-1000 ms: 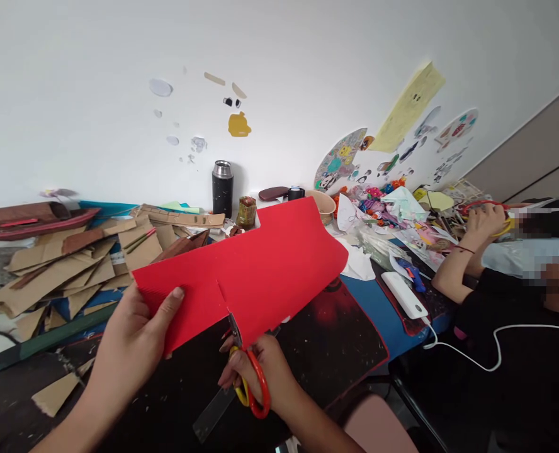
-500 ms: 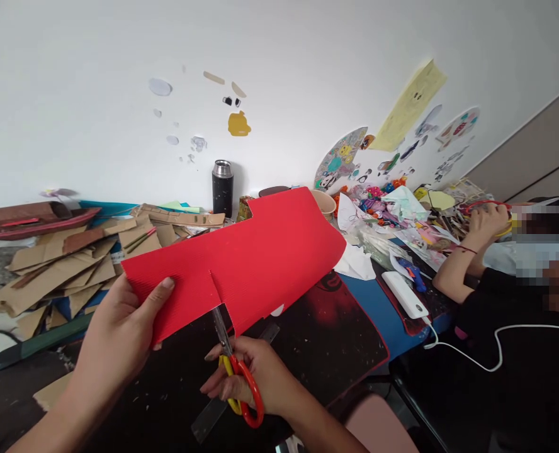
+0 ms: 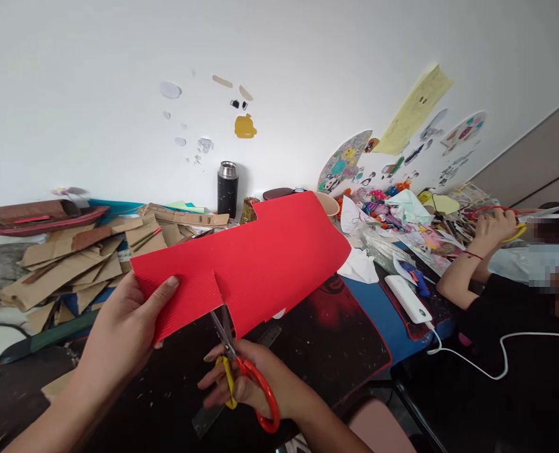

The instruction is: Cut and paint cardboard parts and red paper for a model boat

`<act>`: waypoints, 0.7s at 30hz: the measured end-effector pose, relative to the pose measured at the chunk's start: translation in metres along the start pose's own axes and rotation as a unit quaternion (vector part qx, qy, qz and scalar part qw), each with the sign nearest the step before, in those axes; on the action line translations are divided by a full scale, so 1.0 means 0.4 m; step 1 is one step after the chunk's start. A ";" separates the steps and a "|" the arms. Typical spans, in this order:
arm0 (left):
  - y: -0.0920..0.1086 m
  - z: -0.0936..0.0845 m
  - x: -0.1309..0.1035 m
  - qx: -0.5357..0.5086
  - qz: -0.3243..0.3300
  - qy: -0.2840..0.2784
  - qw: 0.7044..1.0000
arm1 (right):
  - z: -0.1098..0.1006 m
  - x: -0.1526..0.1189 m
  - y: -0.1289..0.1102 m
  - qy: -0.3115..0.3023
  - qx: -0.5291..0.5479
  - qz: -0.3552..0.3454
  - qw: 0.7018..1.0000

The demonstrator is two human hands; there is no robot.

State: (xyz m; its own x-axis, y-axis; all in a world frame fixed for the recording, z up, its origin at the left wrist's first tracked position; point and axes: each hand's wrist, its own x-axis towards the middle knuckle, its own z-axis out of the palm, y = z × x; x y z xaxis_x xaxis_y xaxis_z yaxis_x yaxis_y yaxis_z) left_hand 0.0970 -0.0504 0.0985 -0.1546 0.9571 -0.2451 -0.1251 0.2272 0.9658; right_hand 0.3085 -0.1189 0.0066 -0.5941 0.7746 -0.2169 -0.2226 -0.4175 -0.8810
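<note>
A sheet of red corrugated card point(image 3: 279, 258) is held up over the dark work mat, pinched at its left end by my left hand point(image 3: 131, 321), thumb on top. The card has a stepped notch in its upper edge and a slit running up from its lower edge. My right hand point(image 3: 260, 380) grips scissors point(image 3: 269, 402) with one red and one yellow handle loop. Their blades stand apart at the lower end of the slit, partly behind the card. Under my right hand a ruler point(image 3: 208, 420) lies on the mat.
Cardboard scraps point(image 3: 81, 264) pile up at the left beside a brown model boat point(image 3: 48, 217). A black thermos point(image 3: 227, 192) stands by the wall. Rightward lie a white power bank point(image 3: 406, 299) with a cable and craft clutter. A co-worker's hand point(image 3: 496, 226) holds scissors at far right.
The scissors' handles and blades have spread wider apart in my right hand. My left hand keeps its hold on the card. The whole view has shifted slightly.
</note>
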 end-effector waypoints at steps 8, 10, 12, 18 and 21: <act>0.003 -0.011 -0.011 0.068 0.054 0.027 0.996 | 0.022 0.013 0.016 0.074 -0.025 -0.017 0.997; 0.004 -0.010 -0.014 0.085 0.069 0.035 0.993 | 0.024 0.015 0.016 0.083 -0.029 -0.022 0.996; 0.002 -0.010 -0.016 0.099 0.069 0.028 0.992 | 0.025 0.016 0.015 0.091 -0.033 -0.022 0.995; -0.019 -0.009 -0.027 0.145 0.103 0.056 0.982 | 0.031 0.027 0.021 0.113 -0.060 -0.032 0.991; -0.020 -0.010 -0.028 0.138 0.072 0.025 0.988 | 0.037 0.033 0.018 0.126 -0.068 -0.048 0.989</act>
State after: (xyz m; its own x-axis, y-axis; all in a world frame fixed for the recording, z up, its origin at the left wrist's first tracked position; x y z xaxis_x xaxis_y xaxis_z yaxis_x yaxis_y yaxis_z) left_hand 0.0958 -0.0636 0.0933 -0.2002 0.9747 -0.0999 0.1720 0.1353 0.9758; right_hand 0.2878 -0.1187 0.0036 -0.3607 0.9081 -0.2129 -0.1521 -0.2824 -0.9471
